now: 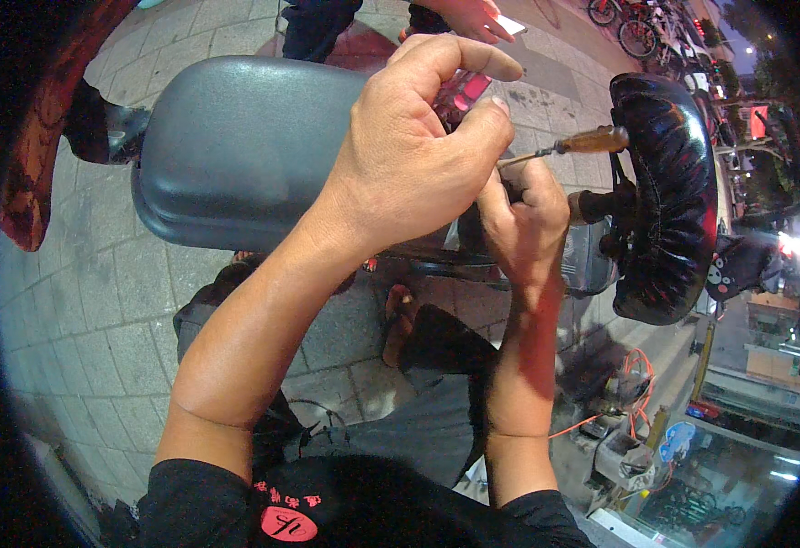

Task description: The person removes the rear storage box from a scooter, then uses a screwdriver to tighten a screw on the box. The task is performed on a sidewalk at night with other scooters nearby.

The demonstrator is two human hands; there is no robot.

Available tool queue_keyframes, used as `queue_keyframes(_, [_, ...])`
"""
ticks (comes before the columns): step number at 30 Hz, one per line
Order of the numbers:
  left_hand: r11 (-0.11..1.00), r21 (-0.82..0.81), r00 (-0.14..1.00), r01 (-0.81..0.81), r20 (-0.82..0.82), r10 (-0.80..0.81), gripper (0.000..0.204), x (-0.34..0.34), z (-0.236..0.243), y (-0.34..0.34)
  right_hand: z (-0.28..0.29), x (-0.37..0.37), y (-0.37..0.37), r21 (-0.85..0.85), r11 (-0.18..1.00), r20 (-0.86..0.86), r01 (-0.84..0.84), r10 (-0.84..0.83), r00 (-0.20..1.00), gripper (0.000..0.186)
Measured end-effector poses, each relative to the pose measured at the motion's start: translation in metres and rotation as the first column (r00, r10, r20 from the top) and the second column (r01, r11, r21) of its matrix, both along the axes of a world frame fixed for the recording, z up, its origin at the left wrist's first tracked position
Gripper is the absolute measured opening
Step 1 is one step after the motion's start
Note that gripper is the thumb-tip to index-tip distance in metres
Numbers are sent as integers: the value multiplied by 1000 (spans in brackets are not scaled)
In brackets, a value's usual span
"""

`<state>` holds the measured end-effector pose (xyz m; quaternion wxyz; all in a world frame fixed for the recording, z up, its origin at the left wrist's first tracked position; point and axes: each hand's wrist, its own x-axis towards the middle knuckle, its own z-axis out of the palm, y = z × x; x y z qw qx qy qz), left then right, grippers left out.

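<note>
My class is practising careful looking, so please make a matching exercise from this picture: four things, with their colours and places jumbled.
Things:
1. Tool handle
2. Gathered cushion
3. Cord
4. Large smooth seat

Colours and places:
A. Orange, at the lower right
B. Grey, partly behind the left hand and forearm
C. Brown, just beyond the right hand
D. Shiny black, right of both hands

Right pairs: 1-C, 2-D, 3-A, 4-B
</note>
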<state>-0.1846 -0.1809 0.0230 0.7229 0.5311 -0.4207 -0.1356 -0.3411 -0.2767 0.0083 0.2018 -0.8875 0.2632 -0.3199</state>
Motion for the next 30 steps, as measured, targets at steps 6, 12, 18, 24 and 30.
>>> queue_keyframes(6, [1000,15,1000,5,-1,-5,28,1,0,2,3,4,1,99,993,95,-56,46,994,13])
queue_keyframes(12, [1000,25,1000,0,11,0,28,3,0,2,23,-2,8,233,971,0,-50,51,999,14])
queue_keyframes(18, [1000,6,1000,6,1,-6,27,2,1,2,24,-6,6,132,991,-46,-12,18,999,15])
queue_keyframes(24, [1000,-1,1000,9,0,-9,26,1,0,1,12,-1,2,23,1000,-27,-11,11,1000,26])
queue_keyframes(30, [1000,13,1000,19,-1,-19,26,2,-1,4,8,1,0,-21,999,-12,-29,28,1000,25])
